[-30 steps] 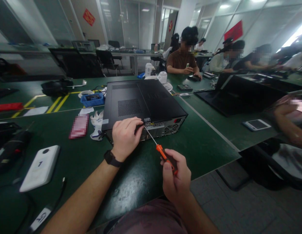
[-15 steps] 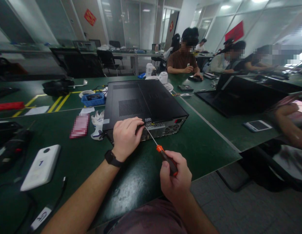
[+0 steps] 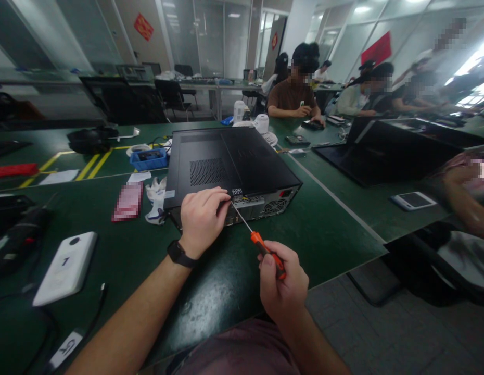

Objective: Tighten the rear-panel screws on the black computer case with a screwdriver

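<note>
Head view: A green worktable point(image 3: 335, 250) fills the foreground, with a grey strip running across its surface to the right. On its far side, a co-worker in a brown shirt point(image 3: 284, 96) sits with both hands over small dark parts. Near the table's middle, a black computer case point(image 3: 257, 156) lies flat, its panel with the round fan grille turned toward the wearer. The left hand point(image 3: 203, 211) rests at that near edge, fingers curled and thumb drawn toward the index finger; whether anything is pinched between them cannot be told. The right hand point(image 3: 285, 276) is just off the case, above the table. A white slab marked "1" point(image 3: 66, 268) lies well to the left. A blue bin point(image 3: 150, 166) holding dark items sits just beside the case's left side, with a white glove point(image 3: 155, 200) lying nearer. The right hand's fingers wrap the handle of an orange-and-black screwdriver point(image 3: 259, 243), whose shaft slants up to the case edge beside the left fingertips. A dark watch point(image 3: 181, 253) circles the left wrist. Contact at the screwdriver's tip is too small to make out.
</note>
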The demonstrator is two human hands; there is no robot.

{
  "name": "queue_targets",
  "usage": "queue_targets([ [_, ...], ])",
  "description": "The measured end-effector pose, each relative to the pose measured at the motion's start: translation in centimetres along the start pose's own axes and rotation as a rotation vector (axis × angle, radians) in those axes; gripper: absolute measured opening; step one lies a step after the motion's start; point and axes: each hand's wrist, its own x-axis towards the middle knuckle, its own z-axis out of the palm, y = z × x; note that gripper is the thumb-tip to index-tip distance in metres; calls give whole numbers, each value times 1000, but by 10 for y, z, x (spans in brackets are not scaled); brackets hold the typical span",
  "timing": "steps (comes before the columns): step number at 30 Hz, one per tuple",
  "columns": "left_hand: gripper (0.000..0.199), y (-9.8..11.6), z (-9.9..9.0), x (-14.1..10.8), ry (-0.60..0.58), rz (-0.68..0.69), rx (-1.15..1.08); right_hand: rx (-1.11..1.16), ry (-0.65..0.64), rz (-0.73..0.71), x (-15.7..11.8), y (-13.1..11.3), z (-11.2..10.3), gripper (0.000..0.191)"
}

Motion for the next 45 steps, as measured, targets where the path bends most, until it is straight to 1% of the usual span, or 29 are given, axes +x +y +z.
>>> queue_targets([
  [3,6,0,0,0,-1,-8,2,16,-17,11,-1,0,-1,29],
  [5,6,0,1,0,0,-9,2,19,2,-5,-2,1,-1,31],
  [8,6,0,1,0,3,-8,1,15,20,4,-6,3,1,28],
  [11,6,0,0,1,9,1,3,39,-17,48,-7,5,1,27],
  [13,6,1,-1,1,10,4,5,59,-23,21,-4,3,0,28],
  [16,6,1,-1,1,4,2,4,63,11,-60,1,0,1,30],
  [18,6,1,-1,1,2,3,1,55,28,-79,2,0,1,31],
  [20,7,1,-1,1,6,4,-3,42,19,-43,-1,2,2,28],
  [23,6,0,-1,1,13,6,-6,42,-9,62,-7,6,1,24],
  [25,5,0,-1,1,17,9,-3,61,-30,95,-9,7,0,24],
  [27,6,0,-1,1,15,10,-1,75,-40,79,-8,5,0,26],
  [32,7,-1,0,1,6,2,-5,64,-17,-22,-1,-2,1,30],
  [45,6,1,-1,1,18,1,2,72,-29,-44,2,-3,0,30],
])
